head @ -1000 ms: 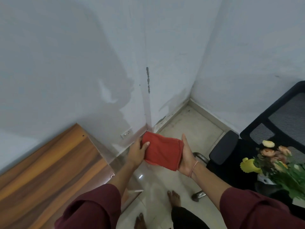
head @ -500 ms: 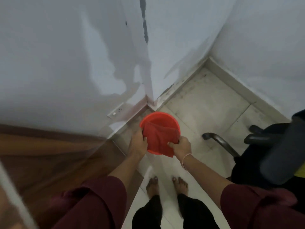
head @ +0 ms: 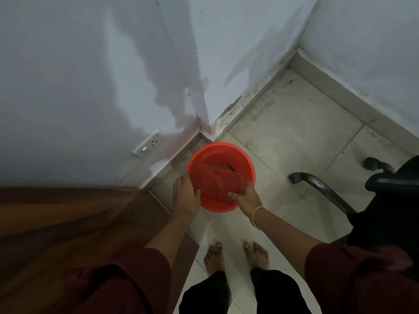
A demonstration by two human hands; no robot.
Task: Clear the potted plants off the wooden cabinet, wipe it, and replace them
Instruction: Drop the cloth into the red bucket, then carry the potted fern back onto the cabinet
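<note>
Both hands still hold the red cloth [head: 215,182] over the orange basin [head: 242,159] on the floor. The left hand [head: 184,193] and the right hand [head: 246,196] each keep a closed grip on the cloth, which has sagged lower into the basin than half a second ago.

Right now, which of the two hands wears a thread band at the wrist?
The right hand, gripping the red cloth over the orange bucket. The left hand holds the cloth's other end, its wrist bare.

Pale, stained walls [head: 95,71] meet at a protruding corner, with a white socket [head: 148,145] low on the wall left of it. Right of the corner spreads a scuffed tiled floor [head: 292,123] edged by a skirting. Farther right stands a black chair [head: 383,200]. The light is dim.
</note>
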